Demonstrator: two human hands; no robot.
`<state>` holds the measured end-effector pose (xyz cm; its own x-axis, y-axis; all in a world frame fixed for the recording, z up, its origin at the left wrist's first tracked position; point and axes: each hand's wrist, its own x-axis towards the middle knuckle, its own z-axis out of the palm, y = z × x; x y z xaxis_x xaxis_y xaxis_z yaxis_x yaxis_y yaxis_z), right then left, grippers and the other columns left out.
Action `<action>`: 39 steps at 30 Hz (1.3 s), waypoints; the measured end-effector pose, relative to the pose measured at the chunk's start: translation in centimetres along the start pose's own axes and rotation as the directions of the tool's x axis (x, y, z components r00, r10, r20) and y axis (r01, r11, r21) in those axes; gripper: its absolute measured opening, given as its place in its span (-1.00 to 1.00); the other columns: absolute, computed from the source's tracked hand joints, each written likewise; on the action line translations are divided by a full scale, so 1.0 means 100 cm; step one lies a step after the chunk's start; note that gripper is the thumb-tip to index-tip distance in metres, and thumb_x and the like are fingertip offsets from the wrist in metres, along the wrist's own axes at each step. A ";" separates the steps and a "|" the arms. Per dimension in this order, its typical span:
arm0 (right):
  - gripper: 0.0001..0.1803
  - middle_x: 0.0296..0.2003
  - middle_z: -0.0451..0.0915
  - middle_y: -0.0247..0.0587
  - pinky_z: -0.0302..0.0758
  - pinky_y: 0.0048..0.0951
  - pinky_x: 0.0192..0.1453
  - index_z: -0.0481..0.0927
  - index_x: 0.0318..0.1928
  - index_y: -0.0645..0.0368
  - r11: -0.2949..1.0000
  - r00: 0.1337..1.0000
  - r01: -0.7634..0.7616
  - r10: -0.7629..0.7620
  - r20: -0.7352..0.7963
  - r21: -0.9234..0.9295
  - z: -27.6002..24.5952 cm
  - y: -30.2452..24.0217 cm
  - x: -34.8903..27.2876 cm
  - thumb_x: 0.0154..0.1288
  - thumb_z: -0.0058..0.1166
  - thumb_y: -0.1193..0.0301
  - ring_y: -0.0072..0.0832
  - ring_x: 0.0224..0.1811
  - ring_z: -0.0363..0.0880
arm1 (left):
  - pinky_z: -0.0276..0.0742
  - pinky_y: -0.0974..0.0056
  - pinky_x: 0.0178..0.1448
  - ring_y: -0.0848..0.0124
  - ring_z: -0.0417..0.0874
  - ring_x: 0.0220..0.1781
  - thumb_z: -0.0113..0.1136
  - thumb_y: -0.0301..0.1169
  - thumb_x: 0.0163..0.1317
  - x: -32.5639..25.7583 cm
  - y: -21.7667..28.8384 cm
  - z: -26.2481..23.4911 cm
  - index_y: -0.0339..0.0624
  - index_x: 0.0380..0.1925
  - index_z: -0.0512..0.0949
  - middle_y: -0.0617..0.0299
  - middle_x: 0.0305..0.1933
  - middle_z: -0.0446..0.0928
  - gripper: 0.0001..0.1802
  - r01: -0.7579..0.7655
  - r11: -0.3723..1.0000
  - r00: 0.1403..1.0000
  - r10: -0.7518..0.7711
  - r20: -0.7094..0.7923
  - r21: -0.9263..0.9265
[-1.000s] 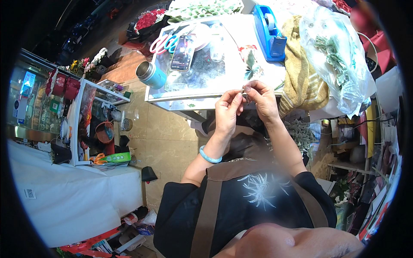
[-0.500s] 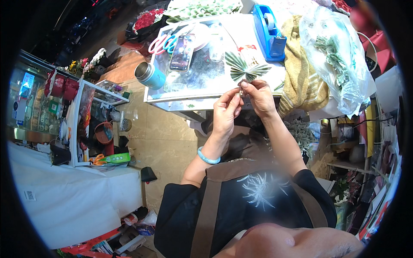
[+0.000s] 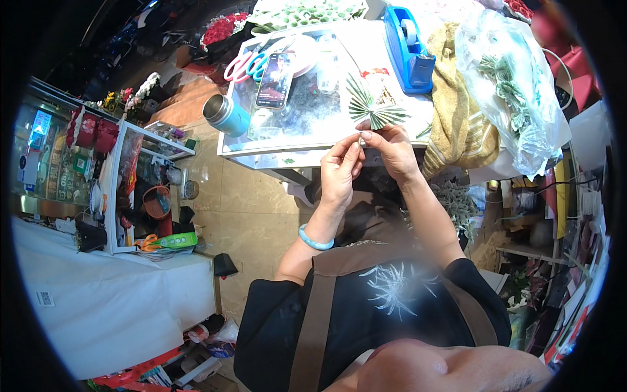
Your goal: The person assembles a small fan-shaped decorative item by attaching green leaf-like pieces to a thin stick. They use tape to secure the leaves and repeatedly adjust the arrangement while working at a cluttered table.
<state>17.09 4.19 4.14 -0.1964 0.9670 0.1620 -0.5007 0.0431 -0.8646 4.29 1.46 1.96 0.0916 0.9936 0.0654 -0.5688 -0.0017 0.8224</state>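
Observation:
Just over the table's front edge, my right hand (image 3: 394,151) pinches the gathered base of a pleated green-and-white paper fan (image 3: 371,104). Its two folded wings spread away from me, one upward and one to the right. My left hand (image 3: 341,171) is closed at the fingertips right beside that base. A tiny pale bit shows between the two hands, too small to name. The fingers partly hide the fan's gathered end.
On the glass-topped table (image 3: 261,157) lie a phone (image 3: 275,81), scissors with pink and blue handles, and a blue tape dispenser (image 3: 410,55). An open blue flask (image 3: 226,115) stands at the left corner. A mustard cloth (image 3: 450,111) and a clear bag (image 3: 516,91) with more pleated pieces lie right.
The fan has turned slightly in my right fingers, its right wing now lower and facing me more. Both hands have shifted only a little.

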 end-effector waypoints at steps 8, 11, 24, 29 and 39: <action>-0.85 -0.48 0.55 -0.36 0.36 -0.66 -0.34 0.55 -0.33 0.28 0.993 0.992 -0.116 0.117 -0.043 0.038 -0.008 0.002 0.006 0.19 0.10 0.42 -0.69 -0.46 0.45 | 0.18 0.60 -0.53 0.68 0.30 -0.57 0.09 -0.42 0.25 -0.004 -0.006 0.003 -0.27 -0.09 0.52 0.33 -0.45 0.48 -0.75 -0.049 0.984 0.999 0.052 -0.013 0.171; -0.84 -0.45 0.55 -0.34 0.37 -0.65 -0.33 0.54 -0.30 0.28 0.992 0.991 -0.130 0.130 -0.019 0.006 -0.009 0.001 0.005 0.17 0.12 0.42 -0.68 -0.44 0.45 | 0.19 0.60 -0.52 0.68 0.30 -0.56 0.08 -0.42 0.26 -0.006 -0.006 0.003 -0.26 -0.10 0.53 0.33 -0.44 0.48 -0.75 -0.073 0.974 0.997 0.078 -0.019 0.217; -0.83 -0.43 0.48 -0.47 0.28 -0.68 -0.29 0.54 -0.25 0.25 0.989 0.976 0.135 -0.142 -0.166 -0.052 -0.003 -0.006 0.009 0.17 0.15 0.43 -0.75 -0.43 0.32 | 0.30 0.55 -0.44 0.63 0.40 -0.51 0.09 -0.39 0.26 -0.007 -0.004 0.006 -0.27 -0.08 0.50 0.29 -0.41 0.52 -0.73 -0.055 0.972 0.998 0.064 -0.029 0.229; -0.86 -0.47 0.48 -0.49 0.27 -0.69 -0.30 0.56 -0.32 0.24 0.984 0.978 0.131 -0.148 -0.148 -0.119 -0.003 -0.011 0.010 0.17 0.15 0.43 -0.77 -0.44 0.31 | 0.37 0.50 -0.14 0.62 0.45 -0.30 0.15 -0.37 0.22 0.008 0.011 0.007 -0.39 -0.10 0.47 0.29 -0.29 0.53 -0.68 -0.210 0.938 0.976 0.220 -0.004 0.275; -0.88 -0.49 0.51 -0.47 0.29 -0.69 -0.34 0.56 -0.36 0.24 0.974 0.972 0.168 -0.189 -0.137 -0.150 0.011 -0.021 0.012 0.14 0.18 0.45 -0.77 -0.46 0.35 | 0.20 0.53 -0.27 0.65 0.32 -0.36 0.19 -0.42 0.19 0.029 0.030 0.023 -0.41 -0.31 0.58 0.37 -0.39 0.45 -0.79 -0.329 0.921 0.934 0.350 -0.072 0.207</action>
<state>16.94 4.97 6.65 0.0186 0.9665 0.2559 -0.3940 0.2423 -0.8866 4.70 4.05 5.93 -0.1723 0.9357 0.3079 -0.3850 -0.3517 0.8533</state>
